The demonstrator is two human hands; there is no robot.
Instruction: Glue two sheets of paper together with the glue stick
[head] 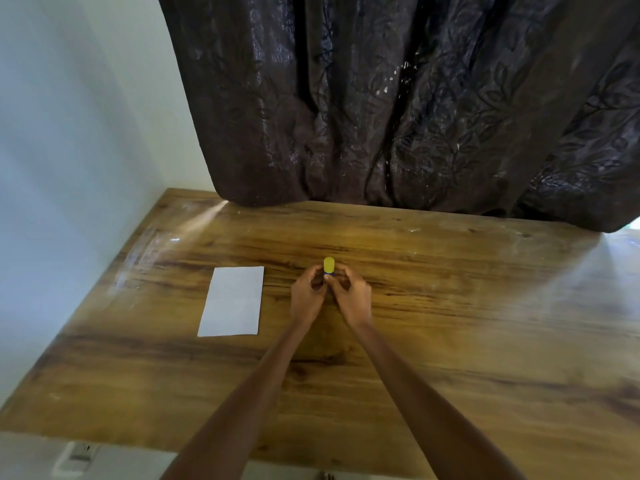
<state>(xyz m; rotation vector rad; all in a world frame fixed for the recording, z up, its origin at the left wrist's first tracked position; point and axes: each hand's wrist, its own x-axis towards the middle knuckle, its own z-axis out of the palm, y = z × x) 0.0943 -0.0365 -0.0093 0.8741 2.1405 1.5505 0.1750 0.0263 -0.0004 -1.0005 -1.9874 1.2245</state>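
A glue stick (328, 265) with a yellow cap and a blue body stands upright near the middle of the wooden table (450, 306). My left hand (307, 296) and my right hand (350, 296) both grip its lower part, so only the cap and a strip of blue show. White paper (232, 301) lies flat on the table to the left of my hands, apart from them. It looks like a single rectangle; I cannot tell whether a second sheet lies under it.
A dark patterned curtain (398, 109) hangs down onto the table's far edge. A pale wall (69, 133) runs along the left side. A white wall socket (78, 457) shows below the table's near left edge.
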